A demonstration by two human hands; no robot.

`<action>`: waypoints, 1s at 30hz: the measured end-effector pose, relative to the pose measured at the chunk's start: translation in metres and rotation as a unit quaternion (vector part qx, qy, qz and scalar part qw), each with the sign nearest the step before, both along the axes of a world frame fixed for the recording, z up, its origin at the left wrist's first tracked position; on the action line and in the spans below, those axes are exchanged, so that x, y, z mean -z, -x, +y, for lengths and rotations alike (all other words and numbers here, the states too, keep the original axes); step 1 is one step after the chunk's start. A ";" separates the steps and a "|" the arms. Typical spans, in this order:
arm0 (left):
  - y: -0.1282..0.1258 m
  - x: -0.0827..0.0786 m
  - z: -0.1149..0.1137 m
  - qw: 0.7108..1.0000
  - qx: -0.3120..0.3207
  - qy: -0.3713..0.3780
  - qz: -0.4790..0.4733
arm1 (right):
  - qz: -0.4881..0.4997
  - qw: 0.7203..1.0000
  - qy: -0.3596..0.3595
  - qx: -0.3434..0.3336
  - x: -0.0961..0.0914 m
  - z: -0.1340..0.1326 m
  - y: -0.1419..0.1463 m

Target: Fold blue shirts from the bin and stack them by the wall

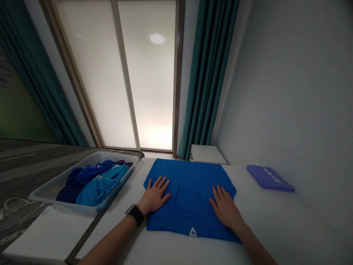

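A blue shirt lies spread and partly folded on the white table, with a white triangle mark near its front edge. My left hand rests flat on the shirt's left side, fingers spread, a dark-banded watch on the wrist. On the right side of the cloth, my right hand also lies flat with its fingers stretched out. Neither hand grips anything. The outline of a neckline shows through the fabric between the two hands.
A translucent plastic bin of crumpled blue clothes stands at the left. A folded purple garment with white lettering lies by the wall at right. Behind the table is a white cabinet, near a teal curtain and frosted doors.
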State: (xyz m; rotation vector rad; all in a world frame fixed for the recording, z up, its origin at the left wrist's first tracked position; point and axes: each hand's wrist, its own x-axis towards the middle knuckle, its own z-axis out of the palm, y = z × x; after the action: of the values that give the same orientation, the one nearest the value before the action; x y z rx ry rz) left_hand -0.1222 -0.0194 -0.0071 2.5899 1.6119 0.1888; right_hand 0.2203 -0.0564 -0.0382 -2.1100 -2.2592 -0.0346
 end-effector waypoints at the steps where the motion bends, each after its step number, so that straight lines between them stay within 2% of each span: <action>1: 0.000 -0.001 -0.003 1.000 -0.001 0.002 0.002 | 0.000 1.000 0.001 0.001 0.000 -0.003 0.000; 7: 0.000 -0.003 -0.026 1.000 -0.010 0.000 0.001 | 0.027 1.000 0.004 0.007 0.001 -0.027 0.000; 12: 0.002 -0.006 -0.044 1.000 -0.015 0.005 0.005 | 0.010 0.999 0.026 0.015 -0.006 -0.044 0.002; 19: 0.008 0.004 -0.058 1.000 -0.005 -0.027 0.003 | 0.024 0.999 0.029 0.016 -0.007 -0.056 0.001; 25: 0.011 0.010 -0.051 0.999 -0.004 -0.038 -0.022 | 0.060 0.997 0.038 0.024 -0.007 -0.052 -0.002; 30: 0.009 0.002 -0.021 0.999 -0.015 -0.041 -0.027 | 0.051 0.999 0.011 0.009 -0.019 -0.029 -0.002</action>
State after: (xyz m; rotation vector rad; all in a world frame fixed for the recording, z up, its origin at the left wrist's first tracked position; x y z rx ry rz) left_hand -0.1312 -0.0406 -0.0094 2.5971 1.6591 0.3297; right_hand 0.2224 -0.0850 -0.0188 -2.0914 -2.1936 0.0944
